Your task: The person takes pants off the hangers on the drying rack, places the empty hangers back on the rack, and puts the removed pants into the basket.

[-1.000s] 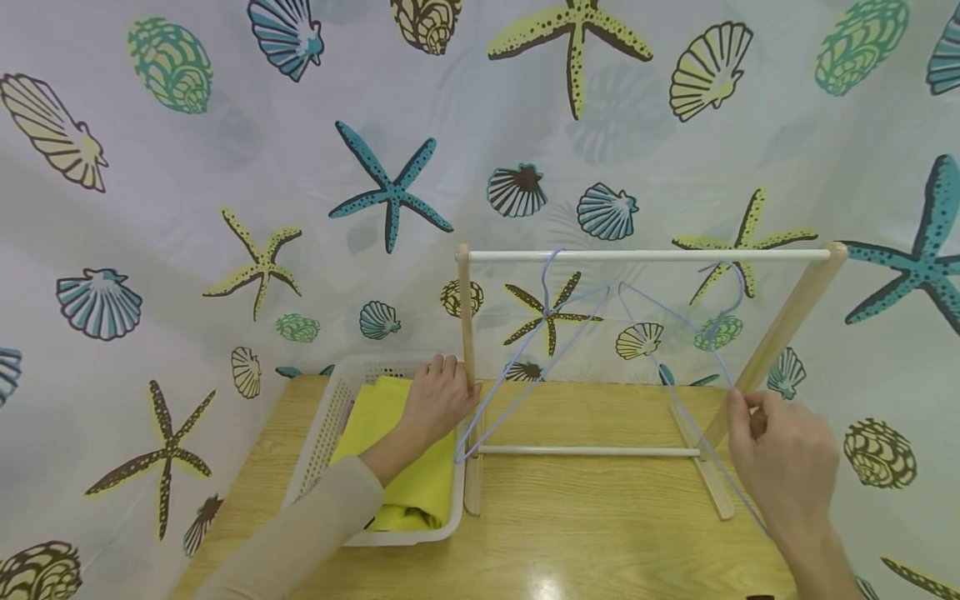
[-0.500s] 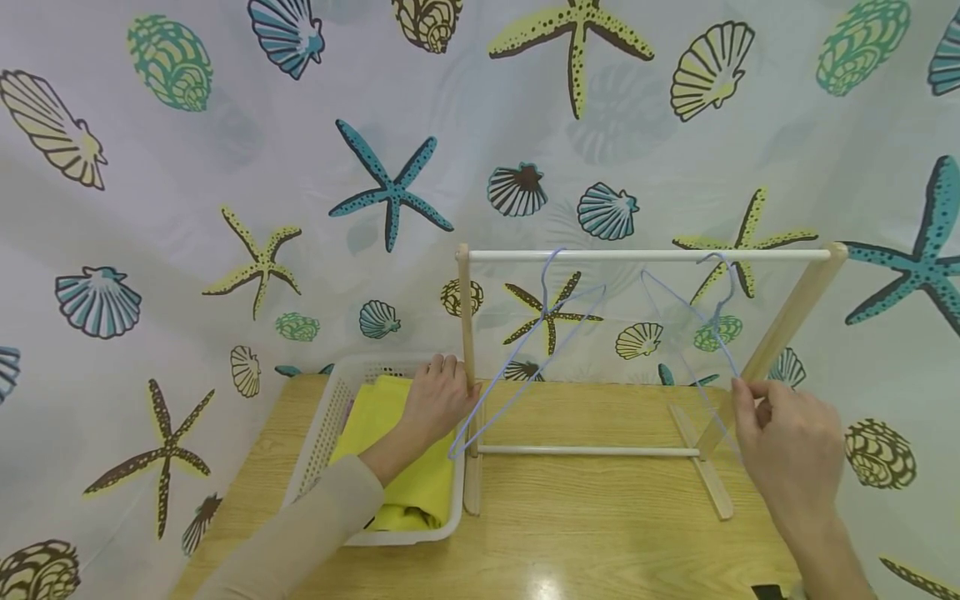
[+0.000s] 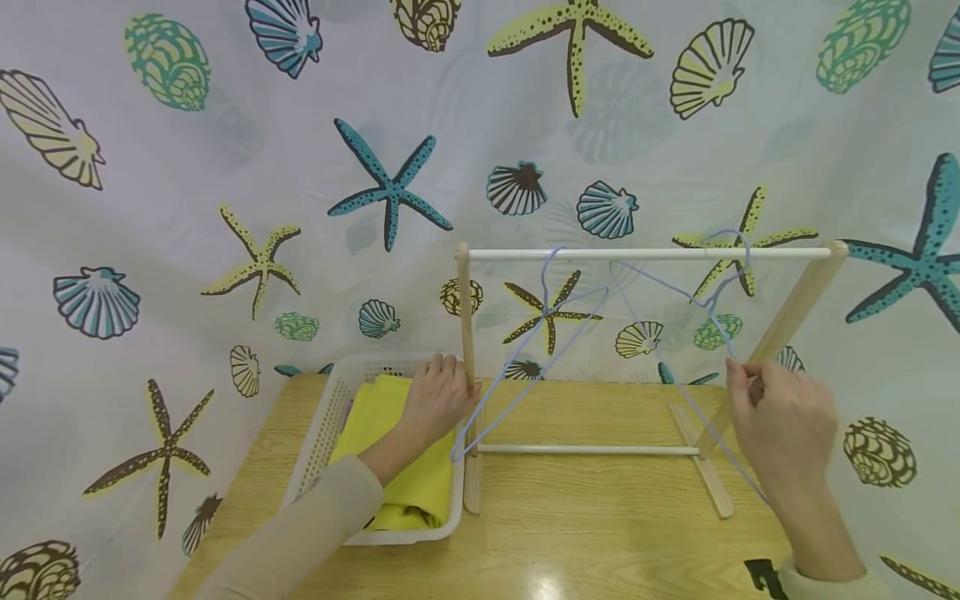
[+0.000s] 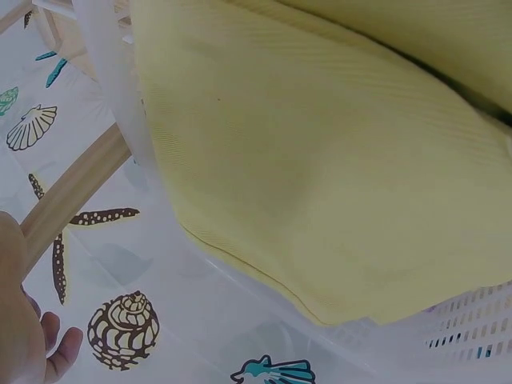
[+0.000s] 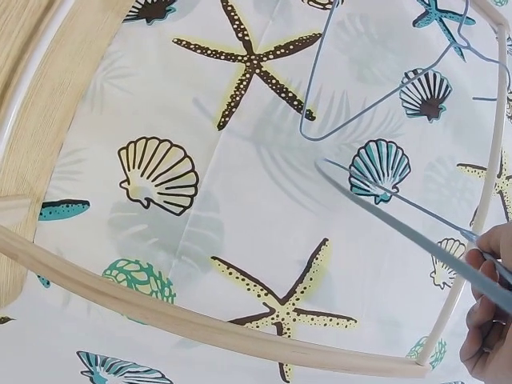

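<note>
A wooden rack point(image 3: 795, 308) with white rods stands on the table. My left hand point(image 3: 442, 393) grips its left post point(image 3: 466, 317); in the left wrist view the fingers point(image 4: 60, 344) curl beyond the post. A thin lilac clothes hanger point(image 3: 543, 375) hangs by its hook from the left part of the top rod point(image 3: 637, 255). My right hand point(image 3: 783, 417) pinches a second lilac hanger point(image 3: 656, 279) by its sloping arm. The hook of that hanger reaches above the rod near the right post; whether it rests on the rod I cannot tell.
A white perforated basket point(image 3: 300, 471) stands left of the rack, with folded yellow cloth point(image 3: 420, 492) in it. Behind the wooden table point(image 3: 585, 533) hangs a curtain point(image 3: 480, 108) printed with shells and starfish. A small black object point(image 3: 763, 575) shows by the right sleeve.
My right hand has risen slightly with its hanger. The hook, lower before, now reaches above the top rod, and the hanger has turned somewhat. The left hand has stayed on the post.
</note>
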`<state>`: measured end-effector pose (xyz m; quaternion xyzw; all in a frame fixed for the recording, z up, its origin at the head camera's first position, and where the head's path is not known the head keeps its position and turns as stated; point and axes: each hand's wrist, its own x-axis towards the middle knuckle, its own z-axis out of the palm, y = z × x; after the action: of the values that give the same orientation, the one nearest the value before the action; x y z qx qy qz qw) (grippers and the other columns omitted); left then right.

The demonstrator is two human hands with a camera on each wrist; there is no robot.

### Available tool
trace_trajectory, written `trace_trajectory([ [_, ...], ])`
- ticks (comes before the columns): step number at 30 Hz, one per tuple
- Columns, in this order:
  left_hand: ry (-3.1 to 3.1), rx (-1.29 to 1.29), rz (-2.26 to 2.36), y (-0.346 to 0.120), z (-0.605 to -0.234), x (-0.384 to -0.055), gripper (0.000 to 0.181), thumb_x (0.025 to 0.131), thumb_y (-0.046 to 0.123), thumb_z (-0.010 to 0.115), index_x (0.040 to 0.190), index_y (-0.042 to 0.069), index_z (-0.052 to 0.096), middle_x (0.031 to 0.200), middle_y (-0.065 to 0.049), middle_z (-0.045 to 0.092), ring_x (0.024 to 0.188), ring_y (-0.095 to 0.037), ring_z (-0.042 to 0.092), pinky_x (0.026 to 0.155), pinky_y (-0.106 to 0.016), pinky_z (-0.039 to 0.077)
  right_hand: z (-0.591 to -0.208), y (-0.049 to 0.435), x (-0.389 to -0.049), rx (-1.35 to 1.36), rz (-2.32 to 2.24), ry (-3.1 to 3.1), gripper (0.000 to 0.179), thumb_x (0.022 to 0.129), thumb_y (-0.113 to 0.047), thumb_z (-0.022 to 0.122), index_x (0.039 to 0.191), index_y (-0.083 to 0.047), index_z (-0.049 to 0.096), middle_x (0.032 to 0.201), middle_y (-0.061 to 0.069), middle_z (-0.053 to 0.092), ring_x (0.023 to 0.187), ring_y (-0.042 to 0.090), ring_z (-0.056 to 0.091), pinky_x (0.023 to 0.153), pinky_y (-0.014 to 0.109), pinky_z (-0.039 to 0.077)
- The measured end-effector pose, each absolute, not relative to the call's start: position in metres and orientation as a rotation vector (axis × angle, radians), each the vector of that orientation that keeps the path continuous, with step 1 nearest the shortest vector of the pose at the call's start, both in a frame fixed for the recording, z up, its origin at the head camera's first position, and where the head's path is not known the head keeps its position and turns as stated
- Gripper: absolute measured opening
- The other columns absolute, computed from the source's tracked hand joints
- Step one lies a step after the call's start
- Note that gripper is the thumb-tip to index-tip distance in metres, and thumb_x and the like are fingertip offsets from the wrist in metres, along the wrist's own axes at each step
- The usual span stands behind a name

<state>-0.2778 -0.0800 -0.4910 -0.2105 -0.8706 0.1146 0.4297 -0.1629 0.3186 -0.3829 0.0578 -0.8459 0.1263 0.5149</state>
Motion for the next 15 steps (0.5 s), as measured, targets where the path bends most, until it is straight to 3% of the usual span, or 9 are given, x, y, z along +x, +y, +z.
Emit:
trace_trajectory([
  [5, -2.169, -0.534, 0.281, -0.08, -0.492, -0.278, 0.045, 0.087, 0.051, 0.08, 0.076, 0.012, 0.059, 0.076, -0.002, 0.058, 0.072, -0.021, 0.056, 0.058, -0.031, 0.043, -0.385, 0.318, -0.169, 0.132, 0.336, -2.062, 0.028, 0.098, -0.012, 0.07, 0.081, 0.011, 0.067, 0.057, 0.021, 0.059, 0.053, 0.035, 0.048, 0.059, 0.049, 0.035],
  [15, -2.143, -0.524, 0.292, -0.08, -0.492, -0.279, 0.046, 0.084, 0.052, 0.082, 0.075, 0.013, 0.059, 0.075, -0.002, 0.058, 0.072, -0.02, 0.058, 0.058, -0.03, 0.043, -0.395, 0.322, -0.177, 0.101, 0.329, -2.104, 0.029, 0.099, -0.012, 0.069, 0.081, 0.01, 0.066, 0.056, 0.02, 0.059, 0.051, 0.033, 0.047, 0.058, 0.038, 0.028],
])
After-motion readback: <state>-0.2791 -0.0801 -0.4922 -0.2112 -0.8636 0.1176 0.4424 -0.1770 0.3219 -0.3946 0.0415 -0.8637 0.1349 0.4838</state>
